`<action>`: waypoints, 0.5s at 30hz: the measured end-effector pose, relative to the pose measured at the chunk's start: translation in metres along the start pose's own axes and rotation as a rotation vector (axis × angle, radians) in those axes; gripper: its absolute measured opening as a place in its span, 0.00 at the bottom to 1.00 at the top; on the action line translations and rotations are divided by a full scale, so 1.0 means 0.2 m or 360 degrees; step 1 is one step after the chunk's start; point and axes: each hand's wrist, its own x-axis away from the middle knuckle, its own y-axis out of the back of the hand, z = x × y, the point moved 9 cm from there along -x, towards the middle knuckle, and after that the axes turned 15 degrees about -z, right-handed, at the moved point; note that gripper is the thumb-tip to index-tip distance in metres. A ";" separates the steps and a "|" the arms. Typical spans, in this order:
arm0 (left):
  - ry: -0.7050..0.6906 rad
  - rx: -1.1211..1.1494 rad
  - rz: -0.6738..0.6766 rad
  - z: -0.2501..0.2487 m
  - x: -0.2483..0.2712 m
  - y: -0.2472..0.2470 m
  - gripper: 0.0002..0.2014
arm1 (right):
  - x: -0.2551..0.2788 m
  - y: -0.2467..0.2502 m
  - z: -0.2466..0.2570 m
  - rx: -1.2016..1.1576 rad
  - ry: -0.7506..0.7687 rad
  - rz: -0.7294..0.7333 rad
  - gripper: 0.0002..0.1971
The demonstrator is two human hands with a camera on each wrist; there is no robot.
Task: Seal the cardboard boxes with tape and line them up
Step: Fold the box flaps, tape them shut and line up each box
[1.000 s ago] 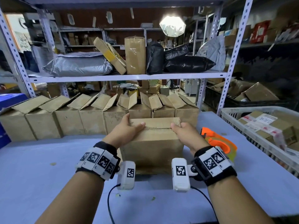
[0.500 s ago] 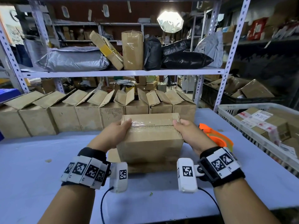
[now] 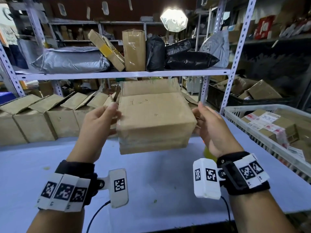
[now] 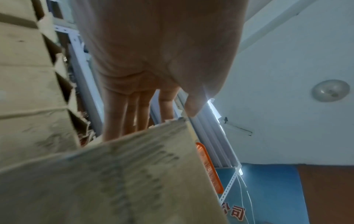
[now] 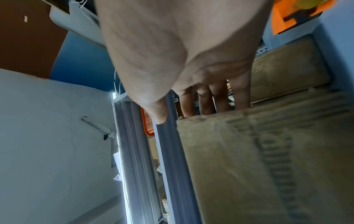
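Left hand [image 3: 99, 121] raised, fingers straight against the left end of the cardboard box [image 3: 154, 121], thumb at its edge. Box held tilted in the air over the table [image 3: 151, 182]. Right hand [image 3: 212, 128] flat-fingered on the right end, thumb free.

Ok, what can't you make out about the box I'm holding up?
Fingertips of the left hand and right hand: both wrist views, hidden behind the cardboard box.
Whether its flaps are taped: all views, motion blur.
Tape dispenser: right wrist view, cut off by the top edge.
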 end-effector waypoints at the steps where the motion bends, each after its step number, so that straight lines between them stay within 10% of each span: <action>1: 0.0005 0.0058 -0.0035 0.01 0.01 0.00 0.16 | 0.00 0.01 0.00 -0.0006 0.0006 -0.0017 0.16; 7: 0.0030 0.0085 -0.0010 0.15 0.02 -0.01 0.05 | 0.00 0.05 -0.14 0.0281 -0.0066 0.0021 0.27; 15: 0.0015 -0.0194 0.0089 0.25 0.04 -0.01 0.45 | 0.06 0.05 -0.16 0.0683 0.0023 0.0188 0.35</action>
